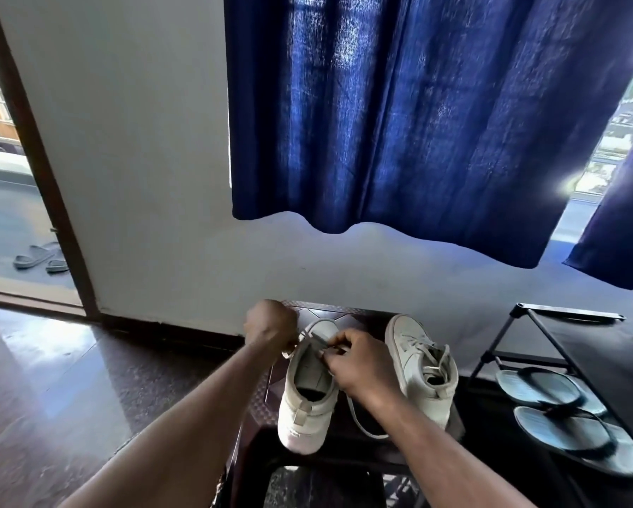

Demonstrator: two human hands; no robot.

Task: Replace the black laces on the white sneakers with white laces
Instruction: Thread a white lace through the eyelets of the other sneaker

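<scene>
Two white sneakers stand on a dark plastic stool [344, 449]. The left sneaker [304, 408] points away from me, its heel toward me. A white lace [362, 423] runs through its front eyelets and one end trails over the stool top. My left hand [271, 326] is closed on a lace end at the shoe's left front. My right hand [359, 362] pinches the lace over the tongue. The right sneaker [423, 368] stands beside it, laced in white. No black lace is visible.
A black shoe rack [597, 346] stands at the right with a pair of grey flip-flops [564, 419] on its shelf. A blue curtain [417, 122] hangs above the wall. At the left an open doorway shows grey slippers [39, 258] outside.
</scene>
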